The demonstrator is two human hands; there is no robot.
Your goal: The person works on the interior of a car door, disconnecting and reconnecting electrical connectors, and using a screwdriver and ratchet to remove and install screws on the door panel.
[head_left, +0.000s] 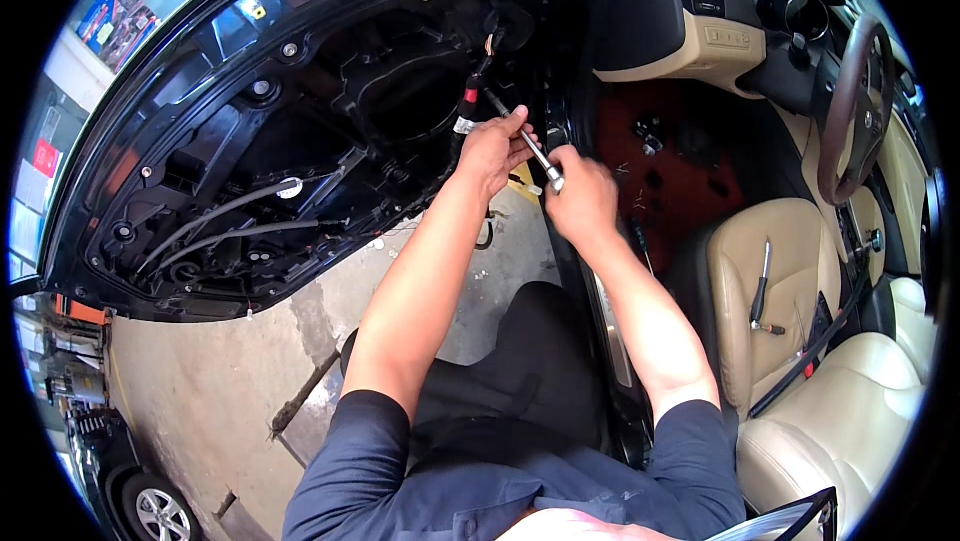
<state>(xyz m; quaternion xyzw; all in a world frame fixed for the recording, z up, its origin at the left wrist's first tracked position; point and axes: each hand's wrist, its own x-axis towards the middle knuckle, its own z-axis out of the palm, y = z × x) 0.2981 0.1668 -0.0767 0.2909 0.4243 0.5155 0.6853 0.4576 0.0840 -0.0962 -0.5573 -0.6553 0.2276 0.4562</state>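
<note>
My left hand [488, 155] curls its fingers and thumb about the shaft of a ratchet wrench with a long extension bar [536, 153]. The bar slants from near the door hinge area down to the ratchet head, where my right hand [583, 199] is closed, slightly blurred; its handle is mostly hidden in the palm. The bar's far end reaches dark parts beside a wiring harness [470, 97] wrapped with red tape. What the tip touches is too dark to tell. To the left stands the open car door [215, 156], its inner metal and cables bare.
At the right, a screwdriver [762, 286] and a small tool [768, 328] lie on the beige seat [738, 271]. Beyond it is the steering wheel [850, 111]. Loose small parts [650, 136] lie on the reddish footwell floor. Another car's wheel [160, 516] shows at lower left.
</note>
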